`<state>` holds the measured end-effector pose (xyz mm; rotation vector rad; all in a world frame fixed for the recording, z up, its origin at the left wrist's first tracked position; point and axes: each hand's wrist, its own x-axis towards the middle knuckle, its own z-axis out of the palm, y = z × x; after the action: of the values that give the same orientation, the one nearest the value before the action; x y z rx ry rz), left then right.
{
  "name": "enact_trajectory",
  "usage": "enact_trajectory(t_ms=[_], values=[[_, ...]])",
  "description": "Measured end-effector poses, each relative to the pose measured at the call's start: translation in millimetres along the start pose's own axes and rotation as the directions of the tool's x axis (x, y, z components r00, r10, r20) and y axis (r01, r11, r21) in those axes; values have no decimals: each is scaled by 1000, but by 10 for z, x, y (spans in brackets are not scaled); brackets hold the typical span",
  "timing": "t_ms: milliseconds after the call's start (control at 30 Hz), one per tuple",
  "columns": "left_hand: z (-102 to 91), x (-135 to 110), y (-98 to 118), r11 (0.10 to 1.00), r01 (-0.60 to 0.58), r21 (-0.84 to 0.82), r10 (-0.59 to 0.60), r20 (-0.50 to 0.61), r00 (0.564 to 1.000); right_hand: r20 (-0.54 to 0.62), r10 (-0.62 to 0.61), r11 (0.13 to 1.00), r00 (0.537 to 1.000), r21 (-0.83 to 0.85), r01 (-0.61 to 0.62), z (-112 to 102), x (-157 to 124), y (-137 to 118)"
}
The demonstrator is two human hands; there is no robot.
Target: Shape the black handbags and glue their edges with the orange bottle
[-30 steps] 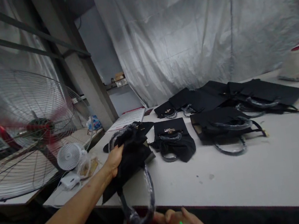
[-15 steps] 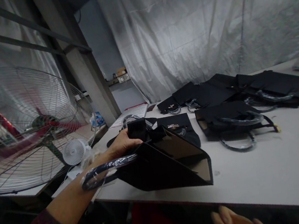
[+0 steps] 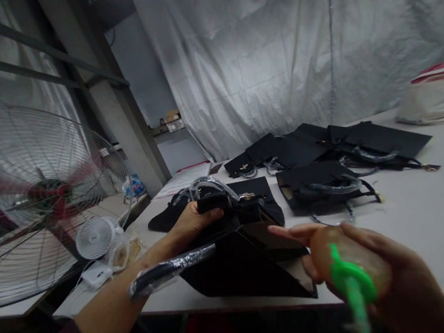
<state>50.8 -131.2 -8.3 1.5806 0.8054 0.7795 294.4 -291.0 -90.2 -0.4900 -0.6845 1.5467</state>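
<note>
My left hand [image 3: 202,217] grips a black handbag [image 3: 236,269] by a flap at its upper edge, thumb on top. The bag is tilted with its mouth facing right, and its brown inside shows. A dark carrying handle [image 3: 174,269] wrapped in clear plastic lies over my left forearm. My right hand [image 3: 384,259] is closed around a rounded amber object [image 3: 352,255] with a bright green collar and stem; its exact kind is unclear. The right index finger points toward the bag's mouth; whether it touches the bag I cannot tell.
More black handbags [image 3: 315,186] with plastic-wrapped handles lie on the white table [image 3: 418,238]. A small white fan [image 3: 97,237] and a big caged fan [image 3: 50,196] stand left. A cream cloth bundle [image 3: 435,98] sits at the far right. A silver sheet [image 3: 264,56] hangs behind.
My right hand has risen from below the table edge to the bag's mouth, bringing the amber object into view. My left hand still grips the bag. The view has shifted slightly to the right.
</note>
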Motion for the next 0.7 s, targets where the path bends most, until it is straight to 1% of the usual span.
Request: enact_trajectory(t_ms=[67,100,167,233,300,400,467,533,567,600,633,700], values=[[51,4,-15,1000,-6,14,6,3,1000,28,104,990,994,-100,-101,111,87,20],[67,8,-30,1000,-6,30,5,10,1000,31,150,982,988,-125,-145,140,125,40],[90,12,-69,997,3,77,-5,21,1000,62,212,973,975,-112,-204,169,189,78],[110,3,-109,991,10,131,-15,40,999,147,234,972,961,-71,-226,193,237,101],[135,-20,-136,990,9,144,-23,94,995,245,214,977,946,-35,-212,242,271,115],[201,-69,-125,988,-48,148,10,242,970,329,168,984,929,6,-180,353,310,139],[264,-106,-91,971,-143,190,66,361,930,363,171,982,916,12,-188,424,341,159],[326,-138,-56,955,-214,204,94,476,874,392,175,980,903,16,-197,474,382,179],[348,-149,-46,959,-211,187,86,519,850,399,170,981,901,23,-195,490,403,188],[362,-154,-43,969,-182,164,66,543,837,399,156,982,904,37,-186,503,424,196],[364,-154,-48,979,-140,148,38,542,840,393,139,983,909,53,-173,513,441,201],[336,-138,-75,986,-55,158,-30,493,869,369,105,986,924,81,-144,529,457,196]])
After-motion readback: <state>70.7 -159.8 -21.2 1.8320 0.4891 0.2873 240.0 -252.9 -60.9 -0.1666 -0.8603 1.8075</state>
